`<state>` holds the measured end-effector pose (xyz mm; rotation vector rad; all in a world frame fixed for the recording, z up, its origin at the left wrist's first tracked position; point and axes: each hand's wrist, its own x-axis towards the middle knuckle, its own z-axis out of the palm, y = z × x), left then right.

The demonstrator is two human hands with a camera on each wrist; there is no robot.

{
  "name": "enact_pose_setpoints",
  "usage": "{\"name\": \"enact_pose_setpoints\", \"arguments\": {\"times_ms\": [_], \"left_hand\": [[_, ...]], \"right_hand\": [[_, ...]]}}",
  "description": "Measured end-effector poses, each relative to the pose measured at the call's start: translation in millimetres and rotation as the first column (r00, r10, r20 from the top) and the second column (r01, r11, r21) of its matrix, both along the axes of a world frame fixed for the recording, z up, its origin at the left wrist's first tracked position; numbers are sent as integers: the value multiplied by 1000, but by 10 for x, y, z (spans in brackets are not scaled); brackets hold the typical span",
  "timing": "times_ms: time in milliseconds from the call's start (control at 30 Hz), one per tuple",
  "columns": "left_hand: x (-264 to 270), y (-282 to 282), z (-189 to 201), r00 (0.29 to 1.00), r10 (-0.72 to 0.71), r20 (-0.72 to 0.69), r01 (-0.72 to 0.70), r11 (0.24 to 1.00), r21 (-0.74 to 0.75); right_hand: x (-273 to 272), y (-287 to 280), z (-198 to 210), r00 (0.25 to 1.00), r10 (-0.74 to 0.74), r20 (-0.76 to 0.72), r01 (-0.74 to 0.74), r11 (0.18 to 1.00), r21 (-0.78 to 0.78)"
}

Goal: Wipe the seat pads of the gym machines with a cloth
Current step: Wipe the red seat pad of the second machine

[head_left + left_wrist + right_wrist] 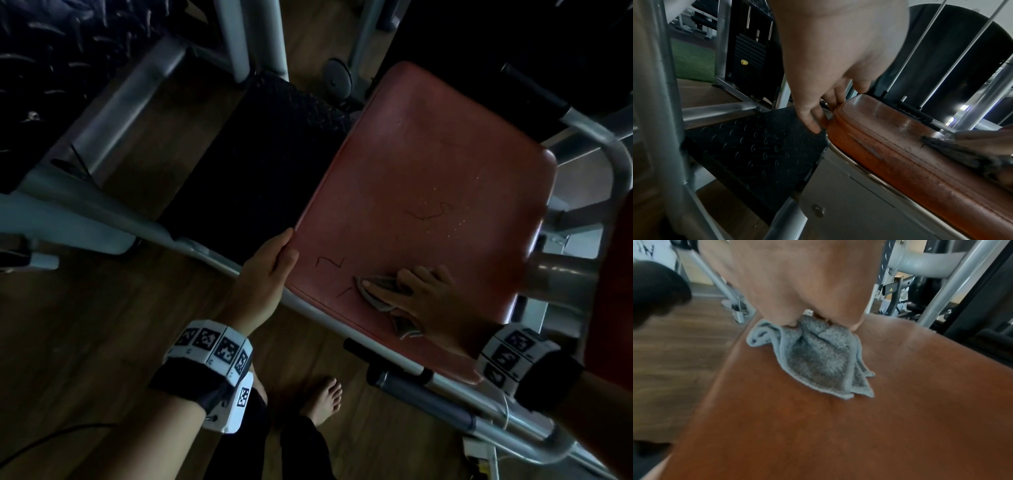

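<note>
Head view: right hand [423, 301] presses cloth [380, 294] near seat pad [428, 171] edge.

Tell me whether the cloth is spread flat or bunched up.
Bunched. The grey cloth lies crumpled in folds on the red seat pad, with layered corners showing under the right hand pressing it.

R hand [423, 301] presses grey cloth [383, 298] flat on red seat pad [428, 171]; L hand [270, 270] grips pad's edge.
</note>
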<state>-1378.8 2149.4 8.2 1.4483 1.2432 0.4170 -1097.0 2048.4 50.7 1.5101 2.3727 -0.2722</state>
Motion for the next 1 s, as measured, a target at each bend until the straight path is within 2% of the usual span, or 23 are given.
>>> {"name": "enact_pose_setpoints", "arguments": {"times_ms": [167, 367, 567, 700, 900, 1000], "left_hand": [[-3, 30, -9, 1000, 8, 18, -7, 1000, -22], [-5, 5, -46, 1000, 17, 19, -17, 1000, -3], [-16, 6, -33, 1000, 8, 13, -8, 1000, 10], [-5, -5, -37, 1000, 22, 9, -22, 999, 27], [-31, -6, -80, 1000, 4, 12, -4, 999, 51], [-51, -20, -97, 999, -13, 38, 11, 999, 50]], "right_hand": [[78, -192, -9, 998, -1, 58, 8, 993, -114], [-80, 39, -28, 999, -40, -2, 40, 999, 3], [0, -165, -1, 998, 52, 32, -49, 995, -87], [-113, 25, -5, 999, -40, -9, 40, 999, -11], [-234, 15, -44, 992, 128, -20, -128, 992, -17], [-148, 94, -12, 997, 71, 16, -70, 997, -16]]}}
